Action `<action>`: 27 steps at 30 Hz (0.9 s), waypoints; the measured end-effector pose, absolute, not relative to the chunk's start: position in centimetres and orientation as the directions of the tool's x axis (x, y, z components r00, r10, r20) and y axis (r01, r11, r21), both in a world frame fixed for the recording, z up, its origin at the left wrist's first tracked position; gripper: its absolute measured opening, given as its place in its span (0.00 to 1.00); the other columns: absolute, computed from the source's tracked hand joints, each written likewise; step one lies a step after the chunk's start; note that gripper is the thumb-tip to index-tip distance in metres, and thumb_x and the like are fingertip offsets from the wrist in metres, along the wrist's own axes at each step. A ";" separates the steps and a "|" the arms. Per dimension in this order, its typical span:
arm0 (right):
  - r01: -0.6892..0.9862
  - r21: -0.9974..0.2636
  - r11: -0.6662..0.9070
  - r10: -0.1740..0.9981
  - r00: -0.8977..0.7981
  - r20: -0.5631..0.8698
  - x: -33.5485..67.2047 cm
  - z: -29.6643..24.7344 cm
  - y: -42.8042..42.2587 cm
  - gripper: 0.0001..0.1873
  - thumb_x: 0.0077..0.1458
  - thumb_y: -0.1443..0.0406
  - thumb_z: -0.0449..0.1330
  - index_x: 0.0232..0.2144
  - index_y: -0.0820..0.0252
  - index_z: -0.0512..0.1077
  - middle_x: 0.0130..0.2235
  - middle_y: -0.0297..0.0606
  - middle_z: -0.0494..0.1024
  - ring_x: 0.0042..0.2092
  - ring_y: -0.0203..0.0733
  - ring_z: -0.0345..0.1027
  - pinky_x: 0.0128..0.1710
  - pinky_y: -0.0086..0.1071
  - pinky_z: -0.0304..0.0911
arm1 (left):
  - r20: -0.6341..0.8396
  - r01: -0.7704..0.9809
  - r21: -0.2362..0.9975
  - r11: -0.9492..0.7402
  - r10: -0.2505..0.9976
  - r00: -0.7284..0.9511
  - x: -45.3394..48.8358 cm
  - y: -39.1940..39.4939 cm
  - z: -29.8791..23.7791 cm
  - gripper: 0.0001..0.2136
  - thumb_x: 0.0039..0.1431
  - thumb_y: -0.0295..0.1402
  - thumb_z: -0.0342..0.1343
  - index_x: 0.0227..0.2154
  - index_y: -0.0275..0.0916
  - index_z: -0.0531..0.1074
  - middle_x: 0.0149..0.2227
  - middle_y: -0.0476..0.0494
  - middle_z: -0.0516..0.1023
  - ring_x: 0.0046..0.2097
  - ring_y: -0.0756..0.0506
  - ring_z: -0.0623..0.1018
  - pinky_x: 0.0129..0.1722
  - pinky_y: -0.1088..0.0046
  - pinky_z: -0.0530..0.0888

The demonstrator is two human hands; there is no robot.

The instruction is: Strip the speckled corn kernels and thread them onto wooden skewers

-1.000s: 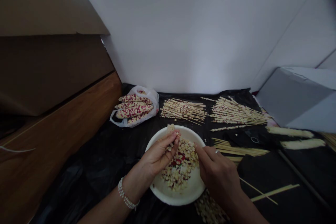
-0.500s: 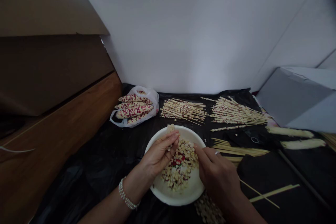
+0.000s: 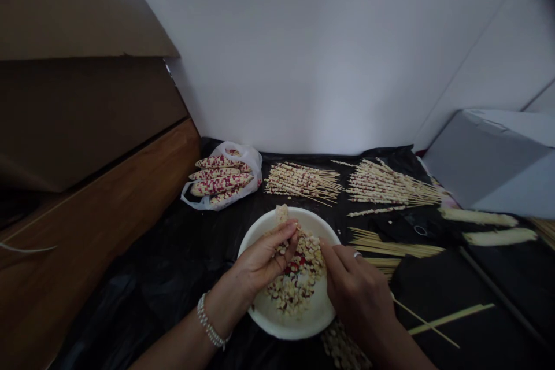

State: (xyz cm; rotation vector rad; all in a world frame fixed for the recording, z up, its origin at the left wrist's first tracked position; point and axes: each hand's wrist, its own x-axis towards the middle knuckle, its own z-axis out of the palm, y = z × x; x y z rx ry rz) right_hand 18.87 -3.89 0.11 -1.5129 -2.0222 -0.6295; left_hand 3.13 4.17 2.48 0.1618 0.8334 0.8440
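A white bowl (image 3: 269,317) of pale and red corn kernels (image 3: 299,277) sits on black plastic sheeting in front of me. My left hand (image 3: 264,257) is above the bowl, fingers pinched on a short piece of cob or kernel stack (image 3: 281,214) that sticks up past them. My right hand (image 3: 358,292) hovers at the bowl's right edge, fingers closed on a thin bamboo skewer (image 3: 422,321) whose tail runs out to the right.
Corn cobs in a plastic bag (image 3: 221,182) lie at the back left. Two piles of kernel-threaded skewers (image 3: 303,180) (image 3: 388,188) lie behind the bowl. Bare skewers (image 3: 392,250), stripped cobs (image 3: 481,218), a grey box (image 3: 494,165), cardboard and wood panels (image 3: 87,127) surround.
Both hands have shifted slightly within the bowl; the left hand's piece sits a little higher, and the right hand has drawn a little nearer to me.
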 end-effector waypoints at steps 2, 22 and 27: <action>0.964 0.049 0.263 0.717 -0.228 0.659 18.8 0.2 -4.0 0.16 0.57 0.74 0.49 0.44 0.66 0.71 0.29 0.37 0.72 0.29 0.37 0.63 0.30 0.31 0.54 | -0.580 -0.585 0.448 0.676 0.718 0.385 3.2 4.0 2.3 0.09 0.51 0.17 0.59 0.34 0.33 0.76 0.33 0.45 0.79 0.35 0.52 0.77 0.37 0.80 0.74; 0.969 0.021 0.247 0.727 -0.199 0.657 20.1 -0.1 -3.3 0.18 0.55 0.72 0.51 0.47 0.64 0.71 0.30 0.35 0.73 0.30 0.35 0.64 0.28 0.29 0.53 | -0.507 -0.509 0.495 0.704 0.710 0.489 2.9 3.7 3.7 0.15 0.51 0.11 0.50 0.40 0.27 0.73 0.41 0.34 0.78 0.48 0.46 0.77 0.49 0.78 0.72; 0.970 0.003 0.244 0.708 -0.180 0.683 19.7 0.1 -3.5 0.16 0.57 0.72 0.51 0.45 0.63 0.72 0.29 0.35 0.73 0.30 0.35 0.64 0.28 0.30 0.53 | -0.578 -0.557 0.425 0.713 0.688 0.439 3.1 3.9 3.8 0.11 0.57 0.19 0.52 0.44 0.28 0.71 0.40 0.36 0.78 0.43 0.48 0.78 0.42 0.78 0.75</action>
